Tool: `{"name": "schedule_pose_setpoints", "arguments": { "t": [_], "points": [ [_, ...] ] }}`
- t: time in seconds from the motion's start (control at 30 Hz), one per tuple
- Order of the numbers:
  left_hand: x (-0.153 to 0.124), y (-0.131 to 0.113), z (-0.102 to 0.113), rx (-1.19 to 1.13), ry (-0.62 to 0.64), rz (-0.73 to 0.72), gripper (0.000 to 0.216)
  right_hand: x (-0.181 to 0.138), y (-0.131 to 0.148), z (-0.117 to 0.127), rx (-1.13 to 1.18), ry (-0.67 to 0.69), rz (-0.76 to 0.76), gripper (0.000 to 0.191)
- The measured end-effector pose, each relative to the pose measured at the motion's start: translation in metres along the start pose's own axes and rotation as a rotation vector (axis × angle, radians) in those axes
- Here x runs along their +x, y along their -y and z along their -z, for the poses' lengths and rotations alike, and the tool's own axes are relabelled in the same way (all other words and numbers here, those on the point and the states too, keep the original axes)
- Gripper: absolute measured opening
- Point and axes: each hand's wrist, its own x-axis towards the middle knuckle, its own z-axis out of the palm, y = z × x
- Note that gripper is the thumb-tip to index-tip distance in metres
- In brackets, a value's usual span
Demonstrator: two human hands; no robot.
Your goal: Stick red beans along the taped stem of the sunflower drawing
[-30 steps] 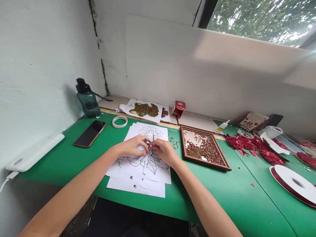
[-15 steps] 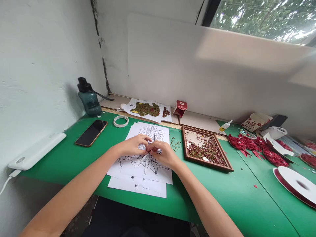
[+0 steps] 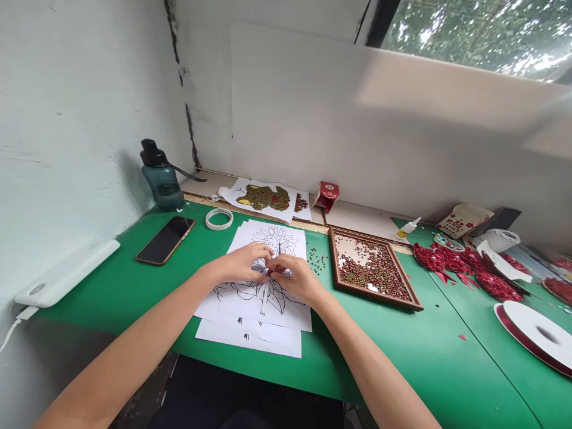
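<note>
My left hand (image 3: 243, 262) and my right hand (image 3: 295, 276) meet over a white sheet with a black flower outline (image 3: 268, 280) that tops a small stack of papers on the green table (image 3: 111, 286). The fingertips of both hands are pinched together around something small and dark red that I cannot make out. A thin dark stick-like thing rises just above my right fingers.
A brown frame tray of red and green beads (image 3: 370, 268) lies right of the papers, with loose beads (image 3: 316, 257) between. Left: a tape ring (image 3: 218, 218), a phone (image 3: 165, 239), a bottle (image 3: 159, 177), a white power bank (image 3: 67, 271). Right: red ornaments (image 3: 460, 262), a ribbon reel (image 3: 536, 335).
The view shifted slightly a second ago. My fingertips have drawn a little closer together over the flower sheet; otherwise the hands stay in the same spot.
</note>
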Motion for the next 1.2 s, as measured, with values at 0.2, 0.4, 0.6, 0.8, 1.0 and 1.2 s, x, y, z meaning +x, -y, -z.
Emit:
{"name": "schedule_pose_setpoints", "arguments": {
  "t": [0.2,0.4,0.6,0.8,1.0,1.2],
  "points": [
    [-0.001,-0.007,0.001,0.022,0.025,0.003,0.030,-0.001,-0.002,0.000,-0.010,-0.026,0.015,0.028],
    [-0.002,-0.011,0.002,0.050,0.026,0.012,0.035,-0.001,-0.004,0.000,-0.010,-0.020,0.022,0.031],
    [-0.002,-0.010,0.002,0.054,0.020,0.013,0.032,-0.001,-0.003,-0.003,-0.055,0.019,-0.003,0.036],
    [-0.001,-0.008,0.001,0.064,0.014,0.007,0.030,-0.001,-0.001,-0.004,-0.088,0.037,0.027,0.032],
    [0.000,-0.004,0.000,0.067,0.015,0.002,0.031,0.000,-0.004,-0.004,-0.090,0.040,0.029,0.031],
    [-0.001,-0.005,0.000,0.077,0.020,0.002,0.030,-0.001,-0.005,-0.005,-0.100,0.036,0.022,0.032]
  ]
}}
